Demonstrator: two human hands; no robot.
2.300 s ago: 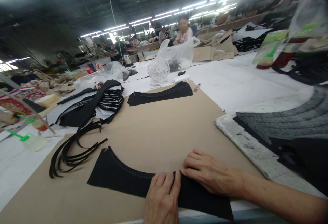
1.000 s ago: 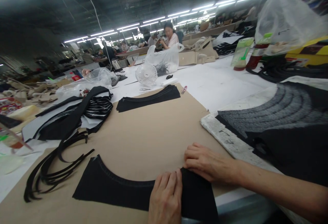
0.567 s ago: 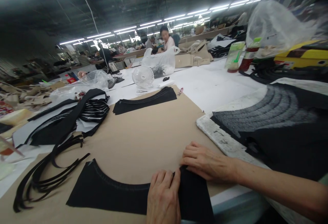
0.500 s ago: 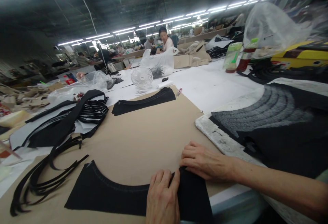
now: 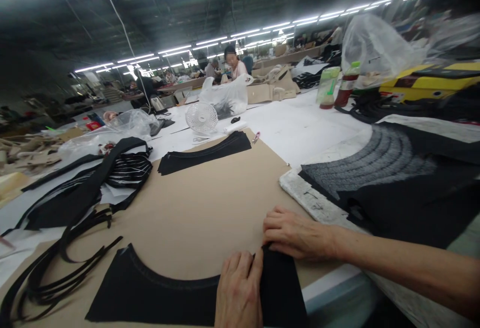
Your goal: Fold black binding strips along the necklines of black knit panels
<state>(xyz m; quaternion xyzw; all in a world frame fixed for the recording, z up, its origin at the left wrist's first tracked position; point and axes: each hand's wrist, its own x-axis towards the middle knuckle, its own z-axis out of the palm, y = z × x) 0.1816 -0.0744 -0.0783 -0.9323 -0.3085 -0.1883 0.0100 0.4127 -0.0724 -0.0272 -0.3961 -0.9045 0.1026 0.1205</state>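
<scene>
A black fabric piece [image 5: 157, 300] with a deep curved edge lies flat on a tan sheet [image 5: 195, 208] in front of me. My left hand [image 5: 240, 288] rests on it right of the curve's middle. Its fingers are bent down over the curved edge, and the thumb is close to the forefinger. Just to the right, my right hand [image 5: 287, 233] has its fingers curled in at the same edge, near the piece's upper right corner. Its fingertips are partly hidden. A thin strip runs along the curve of the piece.
Black narrow strips [image 5: 63, 280] lie at left, beside stacked black pieces [image 5: 93, 188]. More curved black pieces [image 5: 206, 150] lie at the sheet's far end, near a small white fan [image 5: 201, 118]. At right, a white board [image 5: 318, 203] carries layered black fabric [image 5: 412, 198]. Bottles [image 5: 347, 84] stand behind.
The view has turned slightly, so the surroundings sit a little further left. Both hands keep nearly the same place at the fabric's curved edge.
</scene>
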